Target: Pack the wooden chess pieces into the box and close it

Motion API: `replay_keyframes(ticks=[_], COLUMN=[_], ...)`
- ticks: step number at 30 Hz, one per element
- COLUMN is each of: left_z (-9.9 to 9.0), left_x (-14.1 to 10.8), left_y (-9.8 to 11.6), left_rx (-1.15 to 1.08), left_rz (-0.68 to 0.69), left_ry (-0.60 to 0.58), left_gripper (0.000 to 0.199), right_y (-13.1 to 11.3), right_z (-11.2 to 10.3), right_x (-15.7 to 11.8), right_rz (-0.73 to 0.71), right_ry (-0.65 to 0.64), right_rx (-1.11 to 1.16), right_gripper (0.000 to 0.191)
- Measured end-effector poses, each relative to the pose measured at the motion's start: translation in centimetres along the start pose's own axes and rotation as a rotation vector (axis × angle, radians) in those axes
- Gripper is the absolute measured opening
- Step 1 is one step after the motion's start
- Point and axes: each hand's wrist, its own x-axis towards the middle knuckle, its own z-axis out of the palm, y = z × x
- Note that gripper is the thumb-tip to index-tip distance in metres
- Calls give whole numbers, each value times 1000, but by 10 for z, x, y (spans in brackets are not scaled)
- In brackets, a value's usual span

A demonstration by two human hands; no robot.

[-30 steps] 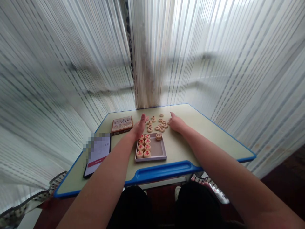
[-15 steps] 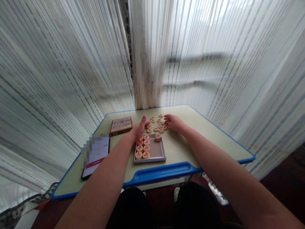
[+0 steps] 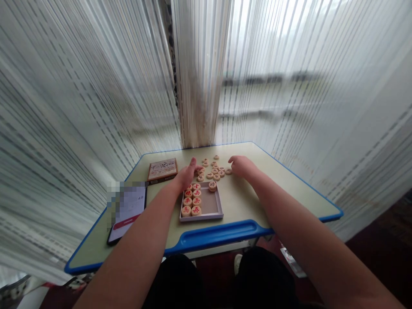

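My left hand reaches over the back left corner of a shallow white box, thumb raised and fingers apart, with its fingertips at the left edge of a loose group of wooden Chinese chess pieces. In the box, round pieces with red characters fill two columns on the left, and a small stack with a dark-marked piece sits in the back right corner. My right hand is at the group's right side, index finger stretched left, other fingers bent and partly hidden, close beside one piece.
A printed lid-like box lies at the back left of the pale table. In front of it is a tablet or phone, partly pixelated. A blue tray edge runs along the front. Sheer curtains hang behind.
My right hand has shifted a little right, off the group of pieces, uncovering more of them. My left hand stays nearly in place. The view has moved slightly.
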Motion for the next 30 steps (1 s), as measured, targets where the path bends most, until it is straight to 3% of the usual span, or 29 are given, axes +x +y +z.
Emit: replay_keyframes(ticks=[8,16,30], left_z=[-5,-4,-4], left_x=[-7,-6,-9], left_y=[9,11,12], left_rx=[138,93,79], left_rz=[26,68,76], left_ry=[186,162,157], left_gripper=[81,79,74], right_y=[-10,-9,-13], right_z=[-8,-11,-15], right_x=[-8,-8,-11], right_rz=[18,11,-73], right_ry=[-102,-160,-245], right_rx=[-79,-46,17], right_gripper=[25,35,29])
